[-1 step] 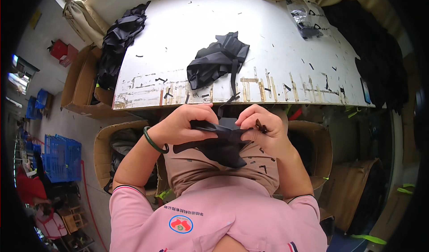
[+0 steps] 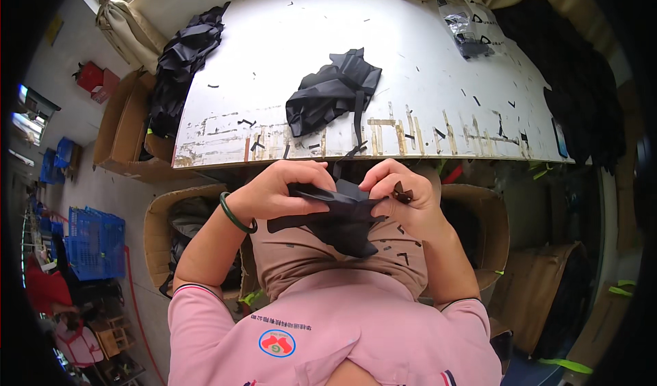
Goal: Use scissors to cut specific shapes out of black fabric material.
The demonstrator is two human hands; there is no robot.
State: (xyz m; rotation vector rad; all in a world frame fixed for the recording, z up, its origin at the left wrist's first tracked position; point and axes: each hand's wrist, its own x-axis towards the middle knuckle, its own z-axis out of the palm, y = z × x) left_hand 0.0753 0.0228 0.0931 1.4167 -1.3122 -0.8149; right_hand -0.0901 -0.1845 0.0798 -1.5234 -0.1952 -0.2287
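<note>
Over my lap, just short of the table edge, I hold a piece of thin black fabric [image 2: 348, 223] between both hands. My left hand [image 2: 284, 191], with a dark green bangle at its wrist, pinches the cloth's left part between thumb and fingers. At the cloth's right side, thumb and forefinger of my right hand [image 2: 404, 198] grip its upper edge. A small dark object [image 2: 403, 193], its kind unclear, is tucked in the curled fingers of that hand. On the table, straight ahead, lies a crumpled black fabric piece [image 2: 335, 92] with a strap hanging toward the edge.
The white table [image 2: 260, 50] carries black scraps and old tape strips. Black fabric heaps lie at its left [image 2: 188, 64] and right [image 2: 568, 78]; a clear plastic bag [image 2: 469, 27] sits at the back right. Cardboard boxes [image 2: 156, 232] flank my legs. Blue crates [image 2: 96, 242] stand at left.
My hands and the held fabric have shifted very slightly. The small dark object in my right hand has turned a little. Everything on the table stays put.
</note>
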